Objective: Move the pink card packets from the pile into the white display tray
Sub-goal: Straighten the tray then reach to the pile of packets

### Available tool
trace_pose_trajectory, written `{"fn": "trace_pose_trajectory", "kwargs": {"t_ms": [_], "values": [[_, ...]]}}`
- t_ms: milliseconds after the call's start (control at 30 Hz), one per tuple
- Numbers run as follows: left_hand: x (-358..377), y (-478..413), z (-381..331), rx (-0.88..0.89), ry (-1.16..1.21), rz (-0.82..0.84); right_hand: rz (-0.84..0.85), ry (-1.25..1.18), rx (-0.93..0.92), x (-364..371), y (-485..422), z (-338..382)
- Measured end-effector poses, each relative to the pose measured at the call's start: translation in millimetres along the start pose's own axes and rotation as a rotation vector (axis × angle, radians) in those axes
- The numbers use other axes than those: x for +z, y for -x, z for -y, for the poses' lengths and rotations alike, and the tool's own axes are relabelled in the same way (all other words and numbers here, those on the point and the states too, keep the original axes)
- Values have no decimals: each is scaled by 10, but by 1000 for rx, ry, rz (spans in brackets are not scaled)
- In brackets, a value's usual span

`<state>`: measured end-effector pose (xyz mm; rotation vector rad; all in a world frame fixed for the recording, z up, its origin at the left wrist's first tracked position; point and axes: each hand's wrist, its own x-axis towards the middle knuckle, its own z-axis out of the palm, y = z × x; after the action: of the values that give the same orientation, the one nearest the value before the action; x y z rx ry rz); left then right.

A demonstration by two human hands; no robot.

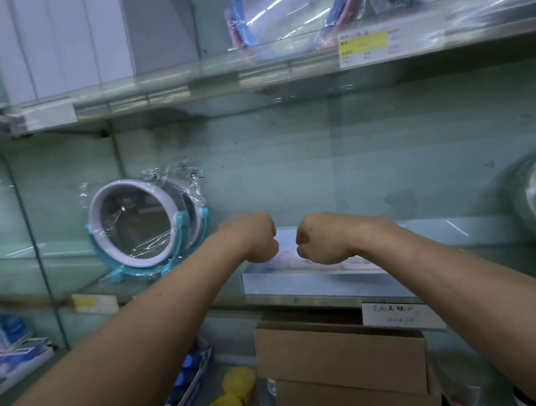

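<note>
Both fists, left hand [257, 238] and right hand [324, 239], are being held clenched, empty, just apart above the white display tray [304, 285] at the shelf [323, 299] edge.

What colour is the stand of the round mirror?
Light blue stand, white rim around the mirror; seen in the head view.

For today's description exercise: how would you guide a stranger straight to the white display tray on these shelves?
Find the glass shelf at mid height. On it, right of the plastic-wrapped round mirror, lies the white display tray, just beyond two closed fists. It alone is long, low and rectangular; its neighbours are round.
</note>
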<state>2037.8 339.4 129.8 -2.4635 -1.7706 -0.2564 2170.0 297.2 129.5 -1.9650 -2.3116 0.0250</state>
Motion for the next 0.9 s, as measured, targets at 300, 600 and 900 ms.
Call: {"fn": "trace_pose_trajectory", "kwargs": {"t_ms": [300, 600, 900], "values": [[-53, 221, 393, -102, -47, -7, -11, -4, -89, 28, -102, 444], [-123, 441, 1016, -155, -102, -39, -64, 38, -157, 46, -230, 1229], [-169, 818, 1974, -162, -129, -14, -23, 25, -191, 149, -309, 2269]]}}
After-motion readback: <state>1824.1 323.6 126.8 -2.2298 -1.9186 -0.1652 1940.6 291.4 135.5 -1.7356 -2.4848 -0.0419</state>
